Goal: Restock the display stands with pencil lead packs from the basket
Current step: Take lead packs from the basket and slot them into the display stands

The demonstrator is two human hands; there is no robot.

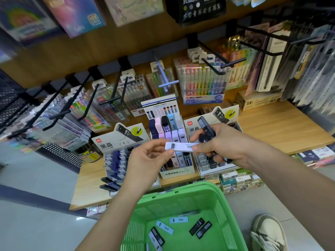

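Holding a white lead pack (179, 147) over the middle stand (178, 173), the left hand (145, 158) pinches its left end and the right hand (223, 144), curled round several dark packs (206, 127) (likely kept apart by stand), pinches the other, with more waiting in the near basket (233, 214).

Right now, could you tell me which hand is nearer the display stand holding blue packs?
Left. The left hand is over that stand's right edge; the right hand is farther right, before the right-hand stand. Both pinch one white pack.

Green plastic basket (183, 203), wood-grain shelf (282, 127)
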